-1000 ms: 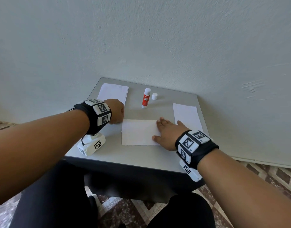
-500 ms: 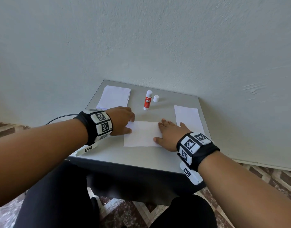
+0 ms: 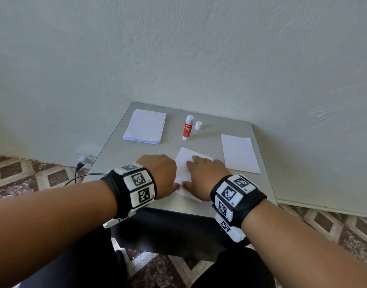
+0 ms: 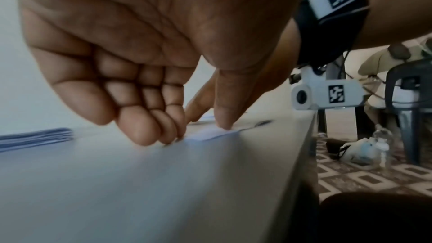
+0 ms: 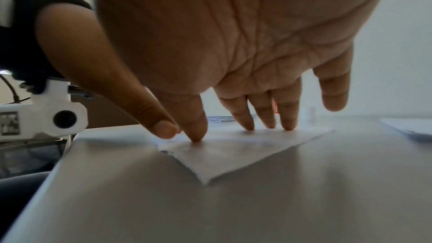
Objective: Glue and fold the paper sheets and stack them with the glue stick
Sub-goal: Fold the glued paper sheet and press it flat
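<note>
1. Right hand (image 3: 205,173), fingers spread straight, presses the folded sheet (image 3: 183,163) at the frame's lower centre.
2. Left hand (image 3: 159,173), fingers curled, thumb tip on the sheet's edge, grasps nothing.
3. Glue stick (image 3: 187,128) stands uncapped above, beside its cap (image 3: 198,125).
4. Paper stack (image 3: 145,126) lies upper left.

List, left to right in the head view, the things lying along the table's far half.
Stack of white paper sheets → red-and-white glue stick → small white cap → single white paper sheet.
</note>
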